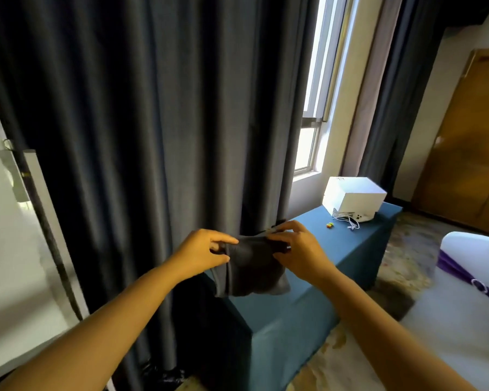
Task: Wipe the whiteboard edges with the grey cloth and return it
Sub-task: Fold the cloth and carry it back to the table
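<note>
Grey cloth (250,266) pinched by left hand (202,253) and right hand (299,249) fingers above table (308,292).

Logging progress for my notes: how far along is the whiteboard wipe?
Done: cannot tell; only the whiteboard edge shows at left. In hand: both hands, left hand and right hand, hold the grey cloth over the blue-covered table. Left: possibly setting it down.

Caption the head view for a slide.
Both hands, left hand and right hand, hold the grey cloth above a blue-draped table beside dark curtains.
</note>
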`<action>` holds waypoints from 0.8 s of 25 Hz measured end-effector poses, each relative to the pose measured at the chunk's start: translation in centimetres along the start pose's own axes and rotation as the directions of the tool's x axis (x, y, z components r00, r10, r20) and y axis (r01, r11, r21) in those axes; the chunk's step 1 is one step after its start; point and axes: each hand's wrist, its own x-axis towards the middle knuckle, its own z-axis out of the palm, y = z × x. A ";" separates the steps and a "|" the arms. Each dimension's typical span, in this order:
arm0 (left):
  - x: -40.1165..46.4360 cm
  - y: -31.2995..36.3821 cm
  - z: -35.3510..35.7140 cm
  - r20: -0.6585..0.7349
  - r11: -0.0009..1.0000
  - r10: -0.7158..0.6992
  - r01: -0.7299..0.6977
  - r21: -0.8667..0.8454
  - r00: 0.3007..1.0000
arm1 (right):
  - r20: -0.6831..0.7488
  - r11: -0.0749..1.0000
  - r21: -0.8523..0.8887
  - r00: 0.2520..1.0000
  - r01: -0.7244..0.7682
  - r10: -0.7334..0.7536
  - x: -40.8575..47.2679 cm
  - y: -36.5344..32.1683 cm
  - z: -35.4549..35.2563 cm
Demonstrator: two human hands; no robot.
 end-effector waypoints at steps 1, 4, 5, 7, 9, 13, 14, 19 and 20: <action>1.5 -0.5 0.7 0.009 1.000 -0.007 0.006 0.005 1.000 | 0.002 1.000 -0.009 1.000 -0.002 0.002 0.8 1.3 0.5; 6.6 -1.9 2.4 0.008 1.000 -0.026 0.026 -0.018 1.000 | 0.010 0.999 -0.026 1.000 -0.028 0.028 4.1 5.2 1.6; 8.4 -2.2 3.1 0.014 0.999 -0.033 0.033 -0.012 0.999 | 0.022 0.999 -0.034 0.999 -0.035 0.036 5.1 6.6 1.8; 11.0 -2.9 4.3 0.040 0.998 -0.059 0.059 0.006 0.997 | 0.058 0.997 -0.051 0.997 -0.050 0.053 6.7 9.1 2.5; 13.9 -3.9 6.0 0.073 0.996 -0.086 0.086 0.004 0.994 | 0.090 0.997 -0.045 0.994 -0.066 0.070 8.4 11.9 3.3; 19.2 -6.5 8.6 0.103 0.987 -0.157 0.153 0.048 0.982 | 0.160 0.997 -0.043 0.985 -0.064 0.070 11.8 17.0 5.7; 20.1 -7.1 9.0 0.091 0.983 -0.180 0.174 0.066 0.979 | 0.172 0.997 -0.039 0.983 -0.061 0.067 12.5 18.0 6.4; 24.0 -12.4 13.9 0.116 0.958 -0.278 0.266 0.107 0.954 | 0.295 0.998 0.004 0.954 -0.057 0.054 15.4 24.3 12.3; 24.6 -13.8 15.2 0.118 0.953 -0.290 0.276 0.123 0.950 | 0.327 0.998 0.008 0.943 -0.065 0.059 15.6 25.6 14.0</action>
